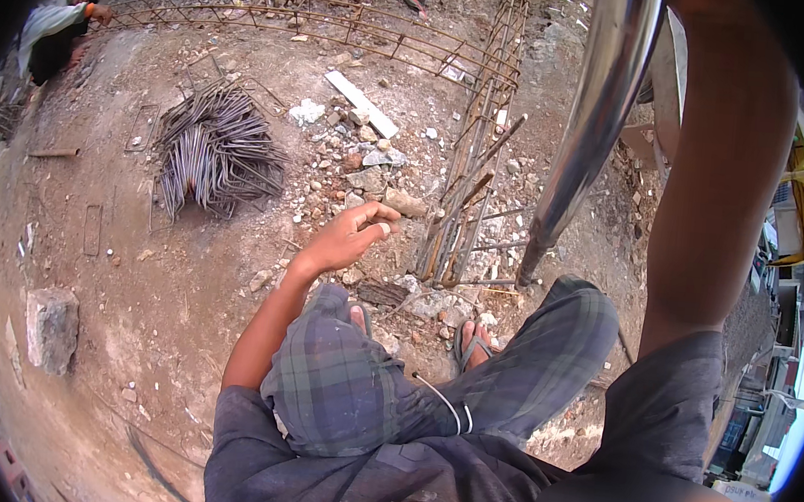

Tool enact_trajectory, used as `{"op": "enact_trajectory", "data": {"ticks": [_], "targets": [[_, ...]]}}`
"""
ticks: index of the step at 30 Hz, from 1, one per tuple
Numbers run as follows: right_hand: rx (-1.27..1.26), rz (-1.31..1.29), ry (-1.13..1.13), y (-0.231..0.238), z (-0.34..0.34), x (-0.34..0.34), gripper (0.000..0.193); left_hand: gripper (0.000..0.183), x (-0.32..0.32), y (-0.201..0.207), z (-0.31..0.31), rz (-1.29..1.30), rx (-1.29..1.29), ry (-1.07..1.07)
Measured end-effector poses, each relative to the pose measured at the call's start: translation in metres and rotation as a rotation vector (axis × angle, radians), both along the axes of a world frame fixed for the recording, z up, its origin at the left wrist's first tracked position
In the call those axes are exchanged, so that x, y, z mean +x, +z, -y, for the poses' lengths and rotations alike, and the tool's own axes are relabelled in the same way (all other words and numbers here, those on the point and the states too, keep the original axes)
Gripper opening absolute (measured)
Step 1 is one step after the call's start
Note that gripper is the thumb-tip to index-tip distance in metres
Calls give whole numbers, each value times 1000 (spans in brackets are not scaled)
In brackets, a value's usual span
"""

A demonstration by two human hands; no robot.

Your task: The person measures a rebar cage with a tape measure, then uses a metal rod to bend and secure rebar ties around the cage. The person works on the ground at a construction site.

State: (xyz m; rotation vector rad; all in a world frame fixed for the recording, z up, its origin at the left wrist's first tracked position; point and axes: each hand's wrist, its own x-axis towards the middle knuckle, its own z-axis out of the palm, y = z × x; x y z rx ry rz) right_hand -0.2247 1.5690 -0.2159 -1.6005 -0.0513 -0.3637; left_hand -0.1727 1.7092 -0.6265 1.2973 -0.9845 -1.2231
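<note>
Left hand (354, 238), one: centre, fingers loosely curled, holding nothing visible. Right hand: past top edge, grip cannot be told. Metal pipe (594, 115), one: upper right, well right of left hand. Rod cages (478, 189), two: nearer one's end just right of left hand. Bent-rod heap (216, 156), one: upper left.

Small, dark, not clearly legible lettering (739, 491) stands on a pale panel (764, 497) at lower right.
</note>
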Motion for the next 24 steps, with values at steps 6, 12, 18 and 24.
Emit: {"op": "enact_trajectory", "data": {"ticks": [6, 12, 18, 24], "targets": [[-224, -172, -34, -64, -17, 140, 72, 88, 13, 31, 22, -360, -536, 299], [-660, -397, -64, -221, -40, 206, 85, 65, -12, 6, 35, -457, -542, 465], [-735, -732, -49, -323, -127, 172, 89, 43, -37, -89, 11, -817, -258, 498], [-817, -806, 56, -444, -128, 96, 95, 63, -98, -157, -1, -1035, 330, 638]]}}
